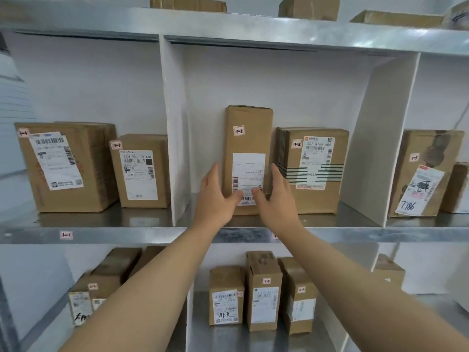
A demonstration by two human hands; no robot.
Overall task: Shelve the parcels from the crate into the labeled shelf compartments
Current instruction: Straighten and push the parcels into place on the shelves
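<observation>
Frame centre: left hand (pixel 215 199) and right hand (pixel 278 199), both unclenched, flank the upright tall parcel (pixel 250 118), thumbs touching its front label (pixel 250 168).

Counting out from the tall parcel (pixel 248 138): one box (pixel 314 174) just right of it, two boxes (pixel 68 168) (pixel 142 171) left of it, two more parcels (pixel 426 174) (pixel 454 186) further right, three cartons (pixel 225 295) (pixel 264 290) (pixel 299 298) straight below it, four packages (pixel 187 3) (pixel 309 7) (pixel 396 19) (pixel 456 13) above it. Also two white dividers (pixel 175 133) (pixel 380 138) and two hands (pixel 215 196) (pixel 276 199).
</observation>
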